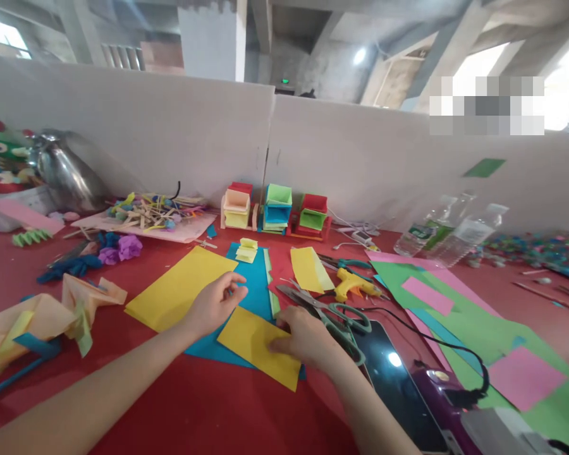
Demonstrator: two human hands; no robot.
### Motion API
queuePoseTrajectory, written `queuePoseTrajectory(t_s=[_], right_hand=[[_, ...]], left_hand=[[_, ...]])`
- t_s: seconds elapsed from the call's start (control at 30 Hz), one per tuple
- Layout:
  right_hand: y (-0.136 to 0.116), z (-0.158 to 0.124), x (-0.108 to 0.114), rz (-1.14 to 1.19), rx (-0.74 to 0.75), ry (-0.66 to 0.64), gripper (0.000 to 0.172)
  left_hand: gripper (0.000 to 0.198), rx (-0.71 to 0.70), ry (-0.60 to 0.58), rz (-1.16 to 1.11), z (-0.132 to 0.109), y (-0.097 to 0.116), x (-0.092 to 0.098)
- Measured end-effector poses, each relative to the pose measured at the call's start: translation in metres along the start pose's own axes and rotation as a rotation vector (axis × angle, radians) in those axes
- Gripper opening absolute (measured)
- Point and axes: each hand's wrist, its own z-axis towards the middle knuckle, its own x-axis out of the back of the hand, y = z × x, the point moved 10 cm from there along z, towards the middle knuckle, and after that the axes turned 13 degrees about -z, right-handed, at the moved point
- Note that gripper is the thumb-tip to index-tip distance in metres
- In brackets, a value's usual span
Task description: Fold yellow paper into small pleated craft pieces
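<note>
A small yellow paper rectangle (251, 341) lies slantwise over a blue sheet (251, 278). My right hand (303, 335) is closed at its right side, thumb on top; the other fingertips are partly hidden. Left of it, my left hand (218, 300) hovers over the paper with fingers loosely curled, a gap between thumb and forefinger, nothing visible in it. Beneath my left forearm lies a larger yellow sheet (180, 284). A small folded pale-yellow paper piece (246, 250) sits at the top of the blue sheet. Green-handled scissors (334, 316) rest just beyond my right hand.
Folded paper boxes (277, 208) line the white partition (360, 158). To the right are a yellow glue gun (358, 284), a black phone (398, 385), a cable, plastic bottles (469, 234) and green sheets (483, 335). Leftward stand crumpled paper shapes (38, 322) and a metal jug (69, 170).
</note>
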Motion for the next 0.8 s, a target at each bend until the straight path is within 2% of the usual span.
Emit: queuePoseTrajectory(t_s=[0.07,0.13,0.17,0.23,0.27,0.3,0.37,0.43,0.63,0.8], right_hand=[[0.003,-0.001,0.003,0.112,-0.009,0.035,0.025],[0.006,0.0,0.006,0.382,-0.028,0.08,0.028],[0.006,0.001,0.007,0.579,-0.035,0.101,0.03],[0.005,0.002,0.006,0.966,-0.046,0.123,0.033],[0.002,0.003,0.003,1.102,-0.047,0.11,0.035],[-0.002,0.003,-0.002,1.161,-0.049,0.081,0.036],[-0.009,0.004,-0.014,1.205,-0.05,-0.007,0.037],[-0.011,0.003,-0.023,1.207,-0.063,-0.057,0.037],[-0.006,0.002,-0.03,1.171,-0.095,-0.105,0.037],[-0.003,0.001,-0.02,1.141,-0.089,-0.017,0.036]], left_hand=[[0.045,0.005,0.112,-0.09,-0.007,-0.013,0.014],[0.053,0.032,0.152,-0.223,-0.015,-0.02,0.017],[0.057,0.085,0.151,-0.474,-0.019,-0.025,0.013],[0.065,0.214,-0.045,-0.804,-0.026,-0.024,-0.017],[0.064,0.293,-0.15,-0.859,-0.031,-0.023,-0.033],[0.057,0.358,-0.199,-0.868,-0.035,-0.023,-0.043],[0.044,0.499,-0.232,-0.76,-0.043,-0.033,-0.053],[0.047,0.552,-0.211,-0.674,-0.045,-0.042,-0.052],[0.039,0.543,-0.15,-0.734,-0.043,-0.051,-0.042],[0.042,0.548,-0.249,-0.613,-0.05,-0.042,-0.049]])
